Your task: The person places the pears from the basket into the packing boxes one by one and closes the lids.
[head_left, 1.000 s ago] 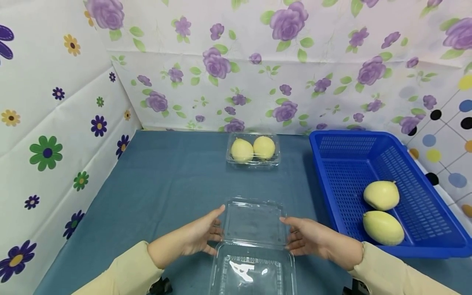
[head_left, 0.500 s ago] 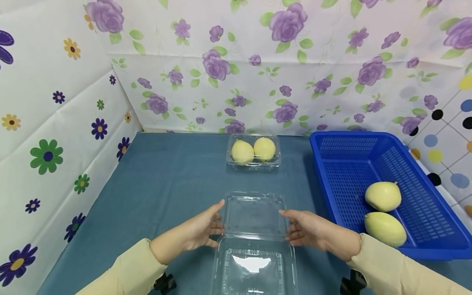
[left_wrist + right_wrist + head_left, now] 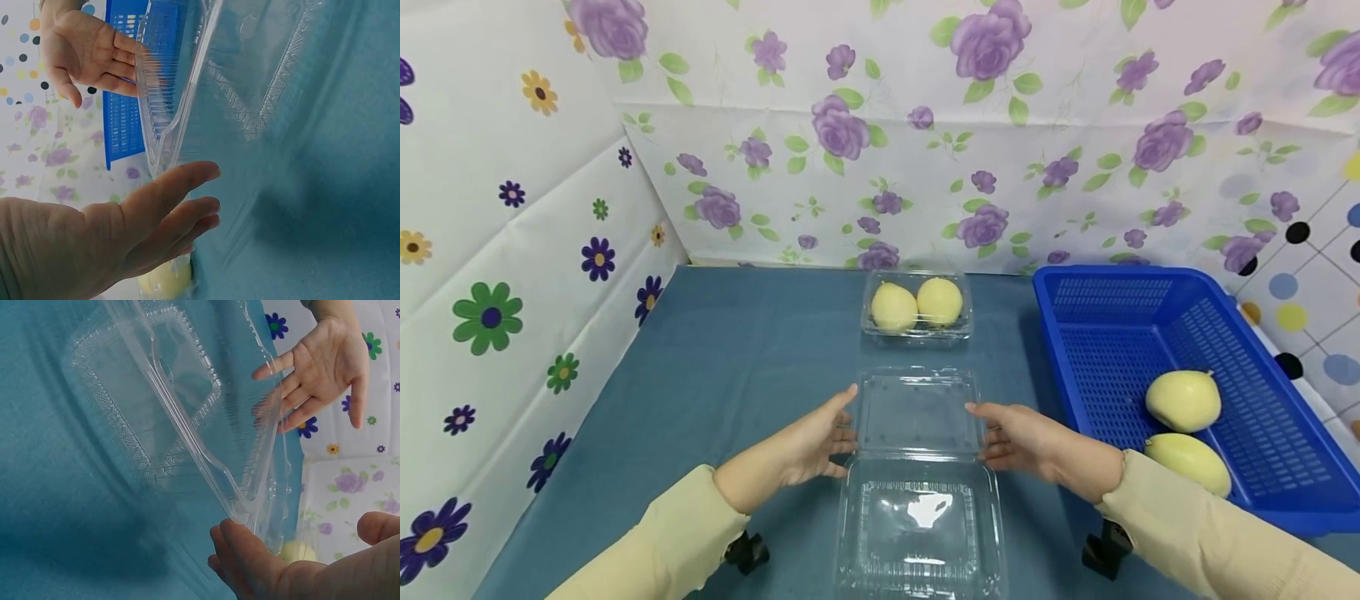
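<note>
A clear plastic clamshell container lies unfolded on the blue cloth, its base (image 3: 917,525) nearer and its lid (image 3: 917,414) farther off. My left hand (image 3: 820,437) touches its left side near the hinge, fingers nearly straight. On the opposite side my right hand (image 3: 1018,442) has its extended fingers against the edge. Both wrist views show the fingertips right at the container's hinge corner, with nothing inside the base. Palms face each other, and neither hand curls round the plastic.
A second clear container (image 3: 917,332) with two pale yellow fruits (image 3: 939,302) stands at the back. To the right is a blue perforated basket (image 3: 1105,333) holding two similar fruits (image 3: 1183,402). Floral sheets (image 3: 730,150) wall the back and left of the blue cloth (image 3: 760,350).
The open container has slid away from the body, toward the back. Both hands have moved forward with it, one on each side.
</note>
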The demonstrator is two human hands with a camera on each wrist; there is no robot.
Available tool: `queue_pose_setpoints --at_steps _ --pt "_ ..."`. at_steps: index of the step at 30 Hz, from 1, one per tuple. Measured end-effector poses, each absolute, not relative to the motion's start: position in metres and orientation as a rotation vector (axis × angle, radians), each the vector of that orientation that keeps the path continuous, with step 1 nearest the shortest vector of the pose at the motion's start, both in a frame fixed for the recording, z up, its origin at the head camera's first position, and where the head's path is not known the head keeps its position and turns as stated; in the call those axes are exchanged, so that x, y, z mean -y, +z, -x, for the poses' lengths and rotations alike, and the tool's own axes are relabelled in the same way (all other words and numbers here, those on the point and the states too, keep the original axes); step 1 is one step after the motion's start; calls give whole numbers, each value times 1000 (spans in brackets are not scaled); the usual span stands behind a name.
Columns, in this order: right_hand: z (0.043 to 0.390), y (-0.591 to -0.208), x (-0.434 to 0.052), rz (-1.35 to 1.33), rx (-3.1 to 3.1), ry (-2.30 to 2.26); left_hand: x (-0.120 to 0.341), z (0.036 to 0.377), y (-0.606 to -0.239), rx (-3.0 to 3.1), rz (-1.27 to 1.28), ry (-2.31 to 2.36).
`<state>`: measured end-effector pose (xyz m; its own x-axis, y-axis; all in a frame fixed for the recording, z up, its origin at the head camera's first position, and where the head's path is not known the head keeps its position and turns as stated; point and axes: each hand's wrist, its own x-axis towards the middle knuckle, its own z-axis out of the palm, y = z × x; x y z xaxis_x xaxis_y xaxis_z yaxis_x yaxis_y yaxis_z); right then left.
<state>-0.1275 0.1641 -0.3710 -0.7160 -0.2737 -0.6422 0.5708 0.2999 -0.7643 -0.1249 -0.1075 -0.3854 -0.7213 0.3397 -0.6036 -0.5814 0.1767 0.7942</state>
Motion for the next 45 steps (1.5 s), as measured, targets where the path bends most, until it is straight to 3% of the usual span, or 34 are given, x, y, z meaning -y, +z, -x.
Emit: queue_pose_setpoints --at_steps 19,45 --pt "154 -369 -165 -258 -1868 -1514 98 162 -380 -1739 282 1638" --pt "168 -373 -159 -308 -1851 -1552 103 175 -391 -1711 308 1664"
